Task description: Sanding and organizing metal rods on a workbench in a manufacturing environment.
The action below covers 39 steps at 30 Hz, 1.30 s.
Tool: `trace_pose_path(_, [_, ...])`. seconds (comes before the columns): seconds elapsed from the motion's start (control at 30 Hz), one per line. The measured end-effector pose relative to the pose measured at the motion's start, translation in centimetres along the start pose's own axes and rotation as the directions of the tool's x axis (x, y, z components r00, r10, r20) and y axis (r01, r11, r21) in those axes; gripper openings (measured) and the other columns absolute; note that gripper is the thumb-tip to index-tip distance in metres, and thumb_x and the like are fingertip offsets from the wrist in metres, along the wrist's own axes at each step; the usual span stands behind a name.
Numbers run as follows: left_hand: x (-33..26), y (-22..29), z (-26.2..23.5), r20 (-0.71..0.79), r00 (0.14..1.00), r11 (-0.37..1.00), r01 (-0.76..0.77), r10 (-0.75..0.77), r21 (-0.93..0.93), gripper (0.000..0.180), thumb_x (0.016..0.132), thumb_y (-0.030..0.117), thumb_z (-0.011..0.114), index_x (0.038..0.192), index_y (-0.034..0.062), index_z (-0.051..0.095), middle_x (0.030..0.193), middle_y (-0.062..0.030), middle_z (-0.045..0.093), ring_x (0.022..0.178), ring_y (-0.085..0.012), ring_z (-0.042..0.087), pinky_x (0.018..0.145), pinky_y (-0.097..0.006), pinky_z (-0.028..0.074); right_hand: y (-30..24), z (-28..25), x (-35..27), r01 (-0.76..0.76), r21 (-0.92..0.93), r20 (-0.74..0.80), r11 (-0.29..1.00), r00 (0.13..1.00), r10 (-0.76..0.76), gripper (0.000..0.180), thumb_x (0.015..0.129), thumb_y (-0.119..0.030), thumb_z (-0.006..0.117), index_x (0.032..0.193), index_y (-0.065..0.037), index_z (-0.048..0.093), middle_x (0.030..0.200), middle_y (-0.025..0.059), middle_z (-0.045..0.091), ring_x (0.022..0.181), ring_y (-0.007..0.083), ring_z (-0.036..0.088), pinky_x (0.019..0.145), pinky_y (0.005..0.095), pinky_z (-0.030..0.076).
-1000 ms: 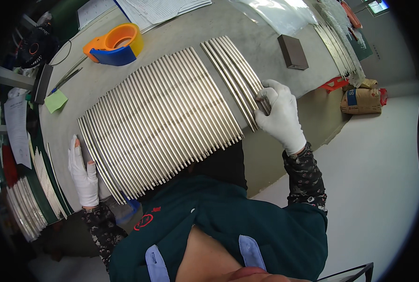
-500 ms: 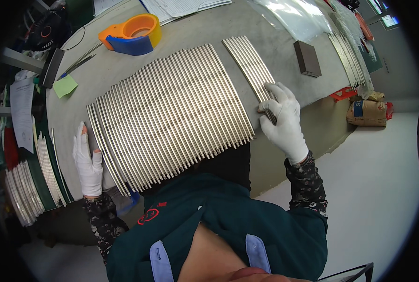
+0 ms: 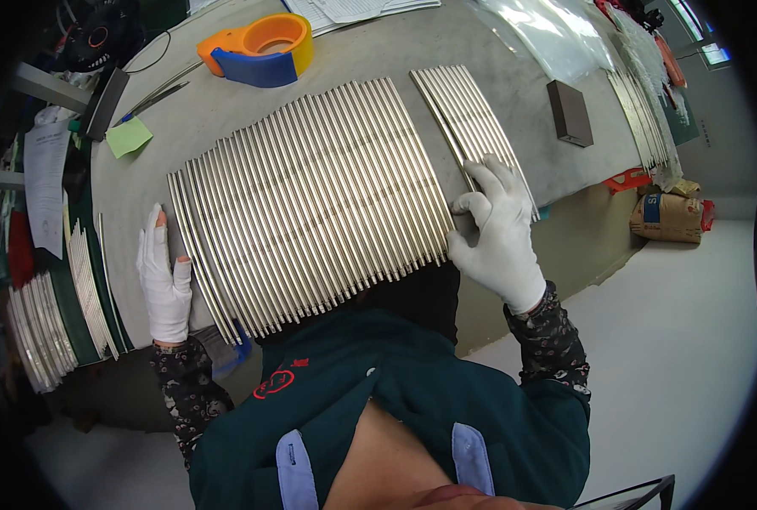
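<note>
A wide row of thin, silvery metal rods point(image 3: 310, 200) lies side by side on the grey table, slanting down to the right. To its right is a smaller group of similar rods point(image 3: 472, 106), with a narrow gap after its leftmost rods. My right hand point(image 3: 502, 242), in a white glove, bends its fingers over the lower part of this group; the rod ends under it are hidden. Its thumb is close to the big row's right edge. My left hand point(image 3: 164, 285), gloved with bare fingertips showing, lies stretched beside the row's left edge, thumb near the outermost rod.
An orange, blue and yellow tape dispenser point(image 3: 264, 55) stands behind the rows, near papers point(image 3: 353, 8). A dark block point(image 3: 570, 113) and clear plastic bags point(image 3: 548, 38) lie to the right. More rods point(image 3: 638, 119) lie at the far right. A green note point(image 3: 129, 136) is at left.
My right hand has shifted slightly left and down, toward the big row. The smaller group is spread wider, with a gap opened after its leftmost rods. My left hand stays by the row's edge.
</note>
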<state>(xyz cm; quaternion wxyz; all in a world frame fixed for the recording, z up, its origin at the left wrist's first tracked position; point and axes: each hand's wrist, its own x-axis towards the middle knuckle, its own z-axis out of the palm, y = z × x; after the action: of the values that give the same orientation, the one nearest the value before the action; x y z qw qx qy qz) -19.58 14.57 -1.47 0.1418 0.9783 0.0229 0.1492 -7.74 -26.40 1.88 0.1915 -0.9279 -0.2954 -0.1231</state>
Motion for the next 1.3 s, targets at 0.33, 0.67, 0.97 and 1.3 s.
trace_pose_path(0.33, [0.0,0.0,0.0,-0.008,1.0,1.0,-0.008,0.008,-0.015,0.064,0.097,0.045,0.043,0.143,0.0013,0.035,0.146,-0.016,0.038,0.134,-0.0333,0.038,0.114,-0.047,0.023,-0.8,0.1,0.3,0.023,0.045,0.028,0.999,0.999,-0.024,0.028,0.062,-0.005,0.066,0.09,-0.006,0.058,0.124,0.0185,0.05,0.123,0.0441,0.041,0.103,0.0569,0.031])
trace_pose_path(0.67, [0.3,0.3,0.0,-0.033,0.999,0.999,-0.025,0.024,-0.026,0.064,0.096,0.045,0.044,0.143,0.0008,0.035,0.145,-0.0161,0.04,0.132,-0.033,0.04,0.113,-0.047,0.023,-1.6,0.2,0.5,0.074,0.013,0.048,0.997,0.996,-0.075,0.036,0.059,-0.002,0.065,0.094,-0.004,0.056,0.123,0.0195,0.051,0.123,0.0453,0.039,0.101,0.056,0.033])
trace_pose_path(0.97, [0.2,0.3,-0.1,-0.037,0.999,0.999,-0.034,0.033,-0.028,0.064,0.096,0.044,0.044,0.142,0.0012,0.036,0.145,-0.0158,0.04,0.131,-0.0331,0.041,0.113,-0.048,0.024,-1.6,0.5,0.7,0.084,0.008,0.057,0.996,0.995,-0.085,0.037,0.061,-0.001,0.064,0.097,-0.003,0.056,0.123,0.0197,0.05,0.124,0.0454,0.039,0.103,0.0558,0.031])
trace_pose_path(1.3, [0.4,0.9,-0.2,-0.038,0.999,0.999,-0.015,0.014,-0.036,0.063,0.096,0.044,0.045,0.141,0.0006,0.037,0.145,-0.0165,0.04,0.13,-0.0342,0.042,0.113,-0.049,0.024,-2.2,1.6,1.2,0.095,0.0,0.051,0.995,0.994,-0.095,0.046,0.06,-0.003,0.063,0.105,-0.004,0.054,0.126,0.0198,0.047,0.125,0.0462,0.037,0.103,0.0585,0.03])
